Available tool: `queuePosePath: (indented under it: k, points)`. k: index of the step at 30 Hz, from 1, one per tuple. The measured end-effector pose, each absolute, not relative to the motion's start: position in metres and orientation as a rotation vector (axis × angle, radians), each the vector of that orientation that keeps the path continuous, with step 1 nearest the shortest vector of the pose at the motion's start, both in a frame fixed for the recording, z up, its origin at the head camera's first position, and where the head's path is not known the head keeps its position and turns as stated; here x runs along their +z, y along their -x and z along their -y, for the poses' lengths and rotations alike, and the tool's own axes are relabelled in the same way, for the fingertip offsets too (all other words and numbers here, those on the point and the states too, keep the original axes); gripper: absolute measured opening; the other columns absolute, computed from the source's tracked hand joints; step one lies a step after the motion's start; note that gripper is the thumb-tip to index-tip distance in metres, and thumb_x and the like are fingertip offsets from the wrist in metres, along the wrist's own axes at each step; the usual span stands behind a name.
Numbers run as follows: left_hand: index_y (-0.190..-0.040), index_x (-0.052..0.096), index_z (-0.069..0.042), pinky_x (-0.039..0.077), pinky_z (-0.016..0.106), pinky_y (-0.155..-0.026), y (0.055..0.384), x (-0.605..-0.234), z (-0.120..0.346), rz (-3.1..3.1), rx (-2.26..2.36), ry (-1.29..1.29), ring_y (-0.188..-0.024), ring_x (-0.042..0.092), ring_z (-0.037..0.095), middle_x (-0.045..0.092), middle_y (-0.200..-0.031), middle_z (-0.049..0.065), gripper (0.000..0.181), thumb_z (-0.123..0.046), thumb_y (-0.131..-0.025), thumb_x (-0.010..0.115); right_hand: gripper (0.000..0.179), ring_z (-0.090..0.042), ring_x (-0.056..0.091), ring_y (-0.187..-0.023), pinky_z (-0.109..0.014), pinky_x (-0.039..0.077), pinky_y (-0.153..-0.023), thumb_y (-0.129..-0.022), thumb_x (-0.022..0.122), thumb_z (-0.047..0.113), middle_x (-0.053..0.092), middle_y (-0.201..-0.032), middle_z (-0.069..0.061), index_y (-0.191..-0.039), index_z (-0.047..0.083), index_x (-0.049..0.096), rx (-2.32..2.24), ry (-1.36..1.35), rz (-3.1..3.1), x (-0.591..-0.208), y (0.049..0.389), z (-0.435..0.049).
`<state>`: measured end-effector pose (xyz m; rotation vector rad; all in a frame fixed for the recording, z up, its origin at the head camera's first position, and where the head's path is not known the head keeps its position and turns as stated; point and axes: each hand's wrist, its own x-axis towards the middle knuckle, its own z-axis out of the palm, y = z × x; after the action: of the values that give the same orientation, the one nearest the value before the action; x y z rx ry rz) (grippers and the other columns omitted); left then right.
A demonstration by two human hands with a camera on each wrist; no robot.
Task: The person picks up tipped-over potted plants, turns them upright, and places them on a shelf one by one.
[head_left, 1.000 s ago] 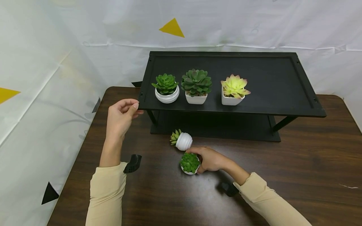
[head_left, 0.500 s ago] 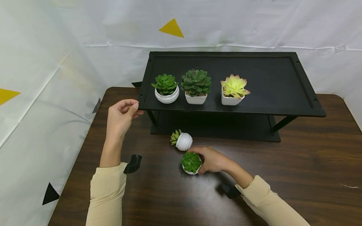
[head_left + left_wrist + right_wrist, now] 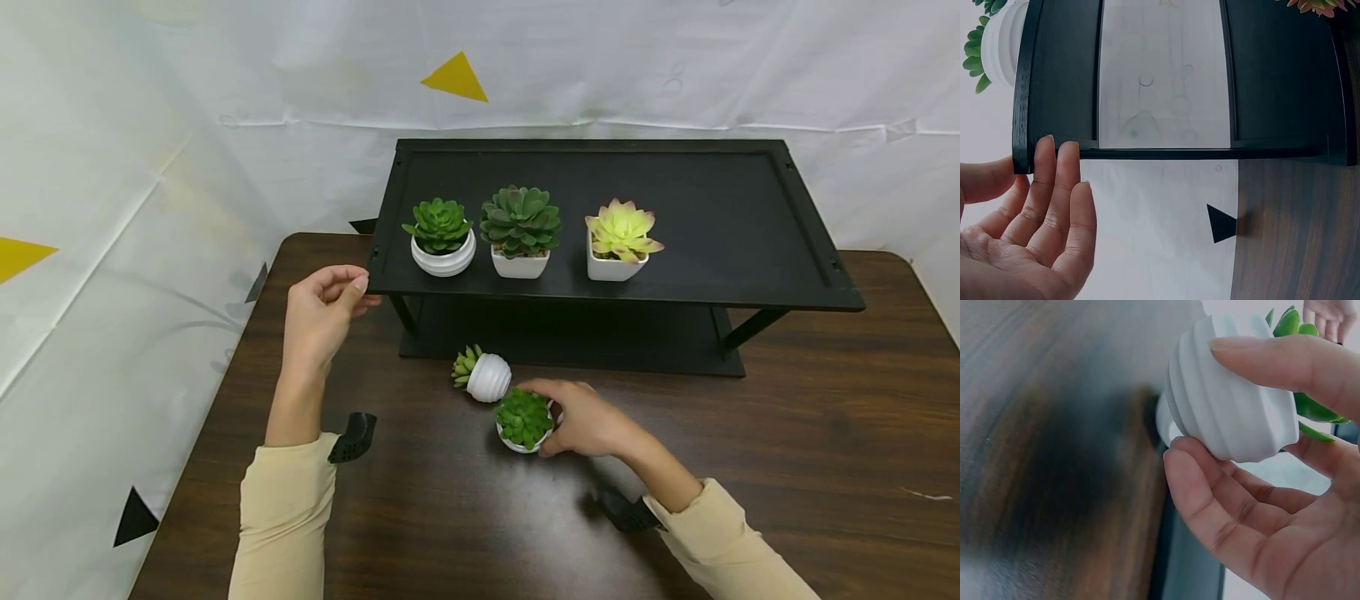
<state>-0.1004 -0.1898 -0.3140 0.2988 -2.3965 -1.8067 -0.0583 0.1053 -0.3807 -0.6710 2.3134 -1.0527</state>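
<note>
Before the shelf (image 3: 712,225), my right hand (image 3: 588,421) grips the plant (image 3: 523,417) beside the tipped pot (image 3: 489,377), my left hand (image 3: 318,312) pinching the shelf's corner.

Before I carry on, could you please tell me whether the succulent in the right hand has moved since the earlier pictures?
Yes: in the head view, the held succulent has shifted rightward and slightly nearer the black shelf, which stayed put.

The left sleeve (image 3: 283,521) and right sleeve (image 3: 731,542) are plain pale beige, softly creased, with wide cuffs. Beside them jut black wrist cameras: the left camera (image 3: 354,437) curved and dotted with small holes, the right camera (image 3: 625,510) equally dark.
</note>
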Motion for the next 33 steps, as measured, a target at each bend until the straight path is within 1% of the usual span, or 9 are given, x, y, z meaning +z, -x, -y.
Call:
queuePosePath:
  k: [3,10,15,19,25,33]
  points:
    - [-0.103,0.059,0.004,0.052,0.03,-0.078,0.101,-0.314,0.19,2.394,-1.808,-0.301,-0.07,0.065,0.008,0.064,-0.08,-0.001,0.018,-0.009,-0.091,0.057,0.069,-0.02,0.052,-0.081,-0.029,0.047,-0.063,-0.062,0.078,0.0,0.057,-0.104,-0.009,-0.125,0.002,0.051,-1.053,0.66,-2.336,-0.375,0.058,-0.109]
    - [-0.103,0.059,0.004,0.052,0.028,-0.076,0.101,-0.314,0.189,2.393,-1.809,-0.306,-0.078,0.066,0.02,0.064,-0.08,-0.001,0.018,-0.01,-0.091,0.057,0.069,-0.021,0.051,-0.08,-0.029,0.046,-0.061,-0.062,0.076,-0.002,0.056,-0.104,-0.011,-0.126,0.002,0.05,-1.062,0.602,-2.37,-0.363,0.058,-0.118]
    - [-0.103,0.059,0.004,0.052,0.031,-0.078,0.101,-0.314,0.189,2.396,-1.811,-0.311,-0.074,0.066,0.014,0.064,-0.081,0.0,0.019,-0.011,-0.091,0.057,0.066,-0.022,0.052,-0.079,-0.028,0.048,-0.059,-0.063,0.074,-0.004,0.056,-0.103,-0.011,-0.125,0.0,0.05,-1.097,0.594,-2.38,-0.353,0.057,-0.125]
    - [-0.103,0.059,0.004,0.052,0.029,-0.077,0.1,-0.314,0.19,2.399,-1.812,-0.309,-0.072,0.065,0.01,0.064,-0.082,0.0,0.019,-0.011,-0.091,0.057,0.066,-0.02,0.053,-0.078,-0.027,0.049,-0.059,-0.065,0.075,-0.002,0.056,-0.101,-0.012,-0.126,0.0,0.049,-1.123,0.595,-2.387,-0.343,0.057,-0.131]
    - [-0.103,0.059,0.004,0.052,0.029,-0.077,0.1,-0.314,0.19,2.393,-1.815,-0.3,-0.073,0.066,0.012,0.064,-0.081,-0.001,0.019,-0.011,-0.091,0.057,0.065,-0.018,0.055,-0.073,-0.028,0.05,-0.062,-0.066,0.075,-0.002,0.056,-0.098,-0.01,-0.125,0.002,0.05,-1.129,0.596,-2.433,-0.333,0.057,-0.139]
    - [-0.103,0.059,0.003,0.052,0.032,-0.079,0.1,-0.315,0.189,2.398,-1.81,-0.305,-0.075,0.066,0.015,0.064,-0.083,0.0,0.019,-0.011,-0.091,0.057,0.064,-0.017,0.05,-0.068,-0.028,0.045,-0.059,-0.065,0.076,0.001,0.056,-0.092,-0.005,-0.123,0.004,0.052,-1.116,0.59,-2.509,-0.32,0.056,-0.148]
